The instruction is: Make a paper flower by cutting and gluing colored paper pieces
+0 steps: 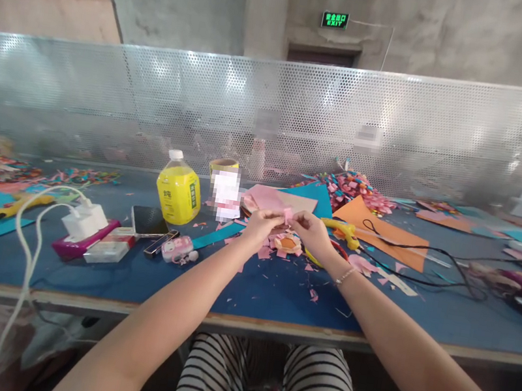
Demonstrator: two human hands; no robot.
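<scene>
My left hand (261, 223) and my right hand (313, 232) meet over the middle of the blue table (275, 290). Both pinch one small pink paper piece (287, 215) between their fingertips, held a little above the table. Right below the hands lies a small pink and orange paper flower (288, 243) among pink paper scraps (264, 252). A bracelet sits on my right wrist. A stack of pink paper sheets (265, 197) lies just behind the hands.
A yellow drink bottle (178, 190), a phone (148, 220), a white charger with cables (83, 220) and a pink case (177, 249) sit left. A yellow glue gun (342, 229), orange paper (384, 231) and a scrap pile (355, 191) lie right. A perforated metal screen (273, 118) backs the table.
</scene>
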